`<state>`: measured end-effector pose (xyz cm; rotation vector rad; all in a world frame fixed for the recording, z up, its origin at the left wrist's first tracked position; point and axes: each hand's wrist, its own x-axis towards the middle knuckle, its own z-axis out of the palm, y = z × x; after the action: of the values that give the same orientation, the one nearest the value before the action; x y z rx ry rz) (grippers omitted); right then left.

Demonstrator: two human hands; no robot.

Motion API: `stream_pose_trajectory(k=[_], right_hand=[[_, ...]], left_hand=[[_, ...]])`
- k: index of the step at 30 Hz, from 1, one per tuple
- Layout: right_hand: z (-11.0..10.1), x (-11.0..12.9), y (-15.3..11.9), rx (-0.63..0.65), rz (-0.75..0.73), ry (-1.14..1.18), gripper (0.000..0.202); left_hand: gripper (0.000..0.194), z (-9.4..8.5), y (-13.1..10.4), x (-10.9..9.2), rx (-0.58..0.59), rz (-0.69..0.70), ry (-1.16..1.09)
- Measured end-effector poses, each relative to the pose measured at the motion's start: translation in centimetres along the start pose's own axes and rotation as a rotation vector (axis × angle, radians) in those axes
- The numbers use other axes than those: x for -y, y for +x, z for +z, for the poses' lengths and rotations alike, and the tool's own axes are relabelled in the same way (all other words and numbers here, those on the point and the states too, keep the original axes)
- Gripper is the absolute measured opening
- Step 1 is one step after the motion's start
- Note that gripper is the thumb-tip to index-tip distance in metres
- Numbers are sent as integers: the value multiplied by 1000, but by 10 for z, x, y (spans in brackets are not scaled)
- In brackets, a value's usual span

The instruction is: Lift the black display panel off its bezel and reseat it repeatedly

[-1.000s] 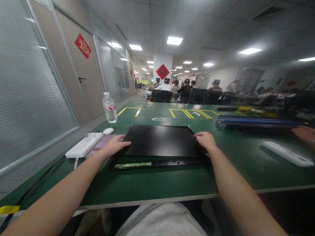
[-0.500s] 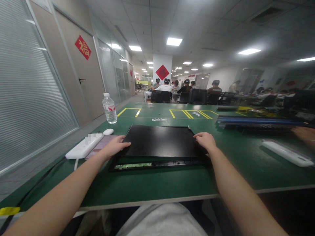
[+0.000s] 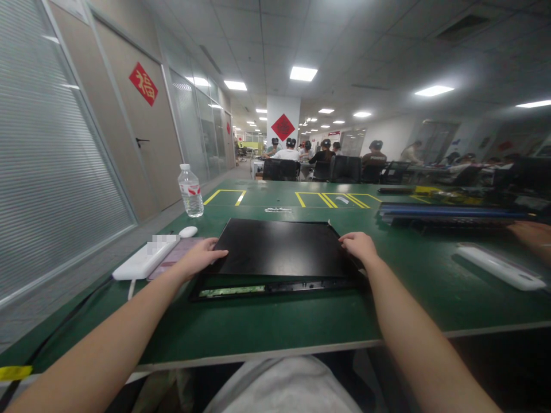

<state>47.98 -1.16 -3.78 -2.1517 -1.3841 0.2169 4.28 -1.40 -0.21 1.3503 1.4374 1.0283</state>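
A glossy black flat panel, which looks like a display screen, lies in front of me. It sits over a thin black frame, whose near strip shows below the panel's near edge. On the left part of that strip a green circuit board is exposed. My left hand grips the panel's left edge, thumb on top and the other fingers hidden at the side. At the right edge, my right hand pinches the panel near its far corner. Part of the frame's right side is hidden by my right wrist.
Left on the green table are a white power strip, a white mouse and a water bottle. Right are another white strip, long dark bars and another person's hand. People sit farther back.
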Motion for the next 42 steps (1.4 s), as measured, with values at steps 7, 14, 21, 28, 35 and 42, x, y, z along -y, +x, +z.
stream_pose_trajectory(k=[7, 14, 21, 28, 35, 42], right_hand=[[3, -6, 6, 13, 27, 84, 35], [3, -7, 6, 24, 50, 141, 36], [5, -9, 7, 28, 48, 161, 35], [4, -9, 8, 25, 58, 159, 34], [6, -10, 9, 29, 55, 150, 35], [7, -11, 11, 27, 57, 169, 37]], left_hand=[[26, -4, 8, 6, -54, 16, 29], [41, -9, 19, 17, 14, -33, -118], [35, -8, 14, 13, -18, -51, -89], [43, -9, 18, 17, -27, -20, -110], [40, -10, 18, 16, -9, 47, -128], [21, -8, 13, 11, -106, 89, 84]])
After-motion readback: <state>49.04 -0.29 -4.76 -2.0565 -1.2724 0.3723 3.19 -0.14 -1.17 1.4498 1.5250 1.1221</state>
